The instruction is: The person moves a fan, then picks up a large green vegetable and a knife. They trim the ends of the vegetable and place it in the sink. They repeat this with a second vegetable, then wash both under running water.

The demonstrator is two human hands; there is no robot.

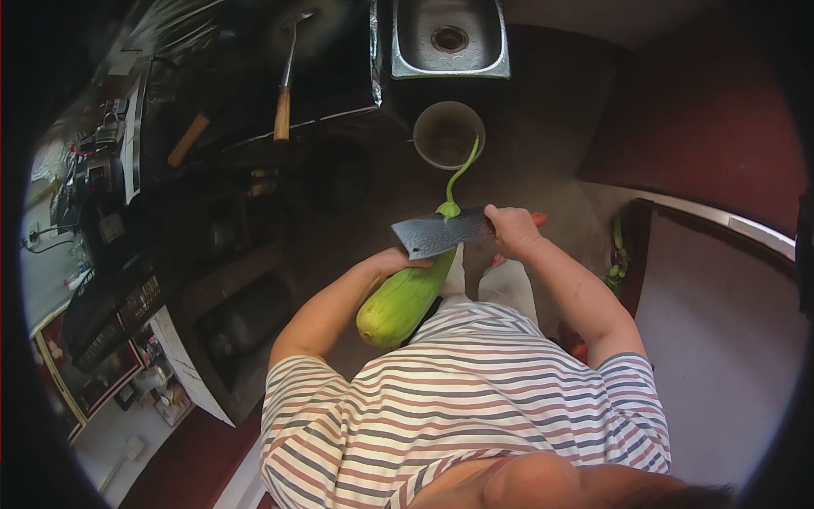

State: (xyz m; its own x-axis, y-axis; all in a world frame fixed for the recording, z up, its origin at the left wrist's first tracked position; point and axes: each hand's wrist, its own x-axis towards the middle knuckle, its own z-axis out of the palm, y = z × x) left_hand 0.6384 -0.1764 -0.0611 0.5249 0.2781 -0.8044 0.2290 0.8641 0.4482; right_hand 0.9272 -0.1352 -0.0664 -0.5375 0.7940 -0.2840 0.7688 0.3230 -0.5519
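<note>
A long green gourd [402, 305] lies slantwise in front of my body, its rounded end towards me at the left. My left hand [407, 259] grips it from the side, with the fingers partly hidden behind a cleaver. The cleaver [439, 234] is in my right hand [514, 231], which is closed around its handle near the blade; the orange handle end [539, 219] sticks out at the right. Its broad blade crosses the gourd just below the stem base. From there the curved green stem [459, 172] reaches out over a bucket. Whether the edge has entered the skin I cannot tell.
A round bucket [425, 147] stands on the floor [540, 127] beyond the stem. Past it is a steel sink [400, 66]. At the left, a wooden-handled utensil [283, 114] and another wooden handle [189, 140] lie by the dark counter. Green vegetables [615, 267] are at the right.
</note>
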